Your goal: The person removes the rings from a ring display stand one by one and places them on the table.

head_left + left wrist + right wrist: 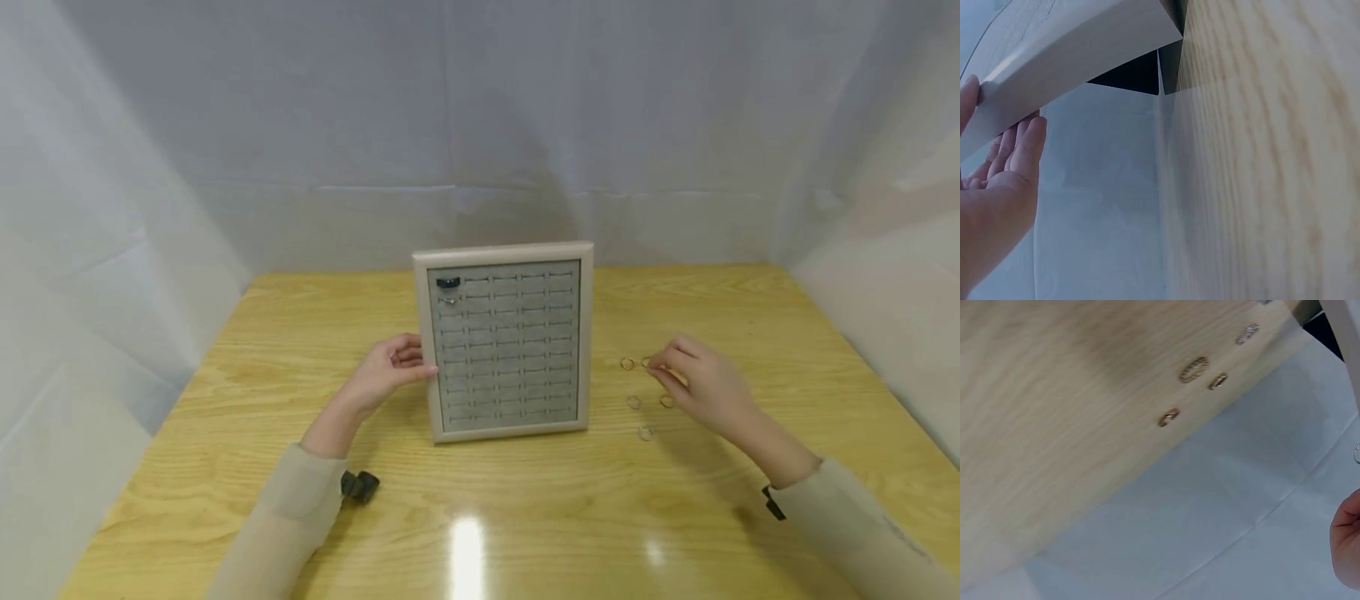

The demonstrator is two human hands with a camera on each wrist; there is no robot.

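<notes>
I see the left hand [384, 372], fingers straight, steadying the ring board's [508, 350] left edge; board upright mid-table [300, 350]. Right hand [701, 385], fingers curled, seems to pinch one gold ring [647, 363] among loose rings [633, 402] beside the board.

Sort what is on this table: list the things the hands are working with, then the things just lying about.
In hand:
- ring display board, steadied at its edge by the left hand
- loose rings, the right hand reaching among them
- two rings already on the board

Lying about:
- small black object by the left sleeve
</notes>
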